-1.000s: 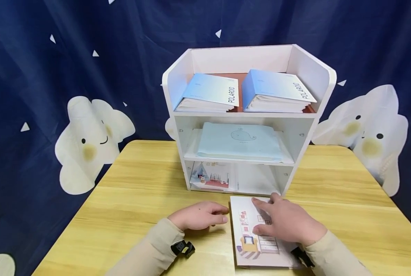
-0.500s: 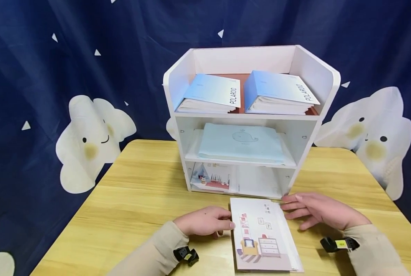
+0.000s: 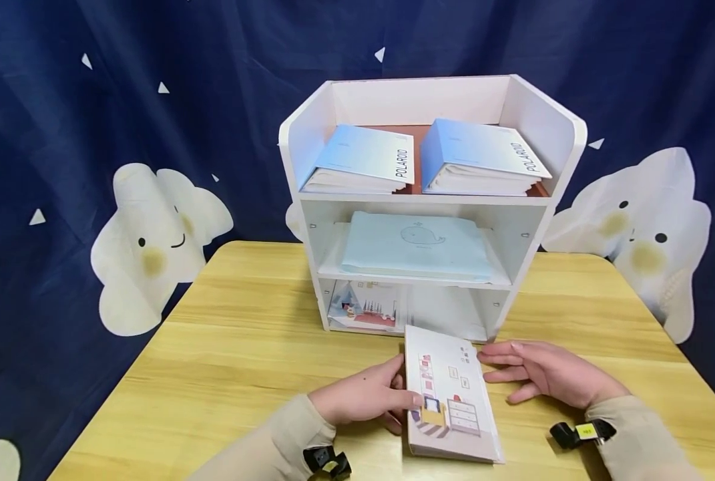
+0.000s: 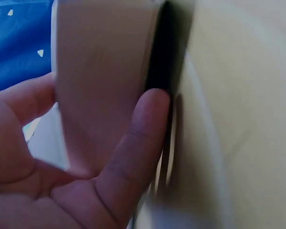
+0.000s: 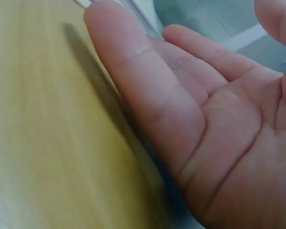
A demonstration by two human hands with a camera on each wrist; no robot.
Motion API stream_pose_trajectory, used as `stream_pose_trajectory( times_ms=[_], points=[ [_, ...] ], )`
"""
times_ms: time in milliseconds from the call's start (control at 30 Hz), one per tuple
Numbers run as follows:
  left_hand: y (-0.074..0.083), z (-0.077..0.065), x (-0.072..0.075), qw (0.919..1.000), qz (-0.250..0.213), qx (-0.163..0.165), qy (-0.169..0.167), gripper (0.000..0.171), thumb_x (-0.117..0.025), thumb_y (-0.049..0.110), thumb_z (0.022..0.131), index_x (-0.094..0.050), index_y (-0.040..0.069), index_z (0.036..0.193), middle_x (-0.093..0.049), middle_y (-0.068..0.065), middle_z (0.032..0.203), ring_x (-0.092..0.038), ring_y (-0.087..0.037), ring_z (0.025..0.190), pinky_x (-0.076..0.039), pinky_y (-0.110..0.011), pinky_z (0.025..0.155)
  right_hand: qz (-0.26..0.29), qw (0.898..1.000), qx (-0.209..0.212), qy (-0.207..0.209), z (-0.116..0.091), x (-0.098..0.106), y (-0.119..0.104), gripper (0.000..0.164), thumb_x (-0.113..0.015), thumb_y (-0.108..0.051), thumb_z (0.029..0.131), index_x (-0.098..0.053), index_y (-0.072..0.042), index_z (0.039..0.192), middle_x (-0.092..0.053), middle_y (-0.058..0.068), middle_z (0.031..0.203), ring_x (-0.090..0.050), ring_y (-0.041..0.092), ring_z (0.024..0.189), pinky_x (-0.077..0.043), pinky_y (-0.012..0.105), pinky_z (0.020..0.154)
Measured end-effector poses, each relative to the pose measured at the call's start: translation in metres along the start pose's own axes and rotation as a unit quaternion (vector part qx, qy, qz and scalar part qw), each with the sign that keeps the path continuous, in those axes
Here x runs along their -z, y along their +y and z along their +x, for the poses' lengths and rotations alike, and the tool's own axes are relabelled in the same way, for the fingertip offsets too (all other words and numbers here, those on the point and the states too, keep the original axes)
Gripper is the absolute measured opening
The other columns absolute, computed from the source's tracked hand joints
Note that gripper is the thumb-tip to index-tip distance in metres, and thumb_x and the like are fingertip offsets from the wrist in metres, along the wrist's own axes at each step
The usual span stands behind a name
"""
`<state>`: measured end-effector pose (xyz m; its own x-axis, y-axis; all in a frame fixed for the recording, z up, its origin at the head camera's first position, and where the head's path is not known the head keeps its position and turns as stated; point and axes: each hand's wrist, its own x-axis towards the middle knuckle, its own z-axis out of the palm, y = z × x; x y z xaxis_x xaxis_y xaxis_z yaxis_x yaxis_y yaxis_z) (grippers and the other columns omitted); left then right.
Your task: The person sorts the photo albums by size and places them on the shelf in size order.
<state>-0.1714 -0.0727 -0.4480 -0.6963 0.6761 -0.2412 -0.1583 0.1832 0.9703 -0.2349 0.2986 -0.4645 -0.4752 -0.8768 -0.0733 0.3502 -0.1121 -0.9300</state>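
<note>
A book [image 3: 453,394] with a white cover, showing a drawn yellow armchair and a chest of drawers, tilts over the table in front of the shelf, its left side raised. My left hand [image 3: 372,394] grips that left side, thumb over the cover edge and fingers underneath. In the left wrist view the book's pale side [image 4: 100,71] lies against the hand's fingers [image 4: 133,138]. Beyond the book's right edge is my right hand [image 3: 552,374], fingers extended and its fingertips right at that edge. The right wrist view shows this hand's palm [image 5: 229,133] holding nothing.
Behind the book stands a white shelf unit [image 3: 564,167]. Two blue POLAROID albums [image 3: 363,153] [image 3: 483,147] lie on top, a light blue whale-print album [image 3: 417,244] in the middle, and an illustrated book [image 3: 366,307] at the lower left. A wooden table [image 3: 243,314] carries everything.
My right hand has left the book's cover and moved to its right side. My left hand has come over from beside the book, taken its left edge and raised it.
</note>
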Motion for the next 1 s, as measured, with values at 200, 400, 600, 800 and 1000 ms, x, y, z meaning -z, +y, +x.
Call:
stream_pose_trajectory(
  times_ms=[200,400,600,800,1000],
  points=[
    [-0.012,0.003,-0.004,0.9920,-0.126,-0.006,-0.003,0.056,-0.063,0.007,0.097,-0.035,0.013,0.145,-0.071,-0.017,0.108,-0.073,-0.034,0.086,-0.061,-0.049,0.068,-0.053,0.997,0.000,0.058,0.007,-0.004,0.005,0.050,-0.021,-0.018,0.114,-0.023,0.011,0.154,-0.044,0.015,0.155,-0.054,0.036,0.129,-0.053,0.051,0.096],
    [-0.020,0.006,0.003,0.9903,-0.137,-0.001,-0.022,0.042,-0.063,0.004,0.094,-0.053,0.002,0.134,-0.071,-0.021,0.113,-0.073,-0.029,0.089,-0.061,-0.046,0.074,-0.079,0.990,-0.010,0.113,0.011,-0.009,0.004,0.052,-0.029,-0.021,0.114,-0.022,0.014,0.151,-0.054,0.021,0.142,-0.062,0.034,0.119,-0.057,0.047,0.089],
    [-0.020,0.007,0.011,0.9897,-0.135,-0.023,-0.043,0.052,-0.062,0.000,0.089,-0.050,0.002,0.139,-0.069,-0.021,0.118,-0.072,-0.025,0.092,-0.060,-0.043,0.081,-0.065,0.993,0.015,0.095,0.010,-0.009,0.002,0.047,-0.027,-0.020,0.114,-0.033,0.013,0.146,-0.059,0.022,0.129,-0.065,0.033,0.113,-0.059,0.046,0.086],
    [-0.021,0.012,0.020,0.9912,-0.118,-0.058,-0.018,0.054,-0.061,-0.001,0.090,-0.047,0.002,0.143,-0.068,-0.020,0.121,-0.070,-0.026,0.098,-0.059,-0.039,0.084,-0.073,0.995,0.030,0.053,0.009,-0.007,0.004,0.040,-0.023,-0.013,0.113,-0.040,0.020,0.129,-0.061,0.025,0.116,-0.068,0.032,0.102,-0.060,0.046,0.082],
    [-0.024,0.032,0.021,0.9887,-0.129,-0.055,0.053,0.043,-0.060,0.009,0.098,-0.053,0.001,0.140,-0.069,-0.017,0.120,-0.069,-0.026,0.100,-0.058,-0.039,0.086,-0.079,0.996,0.012,-0.024,0.009,-0.010,0.005,0.040,-0.019,-0.004,0.110,-0.048,0.021,0.120,-0.062,0.034,0.112,-0.070,0.031,0.097,-0.060,0.045,0.080]
  ],
)
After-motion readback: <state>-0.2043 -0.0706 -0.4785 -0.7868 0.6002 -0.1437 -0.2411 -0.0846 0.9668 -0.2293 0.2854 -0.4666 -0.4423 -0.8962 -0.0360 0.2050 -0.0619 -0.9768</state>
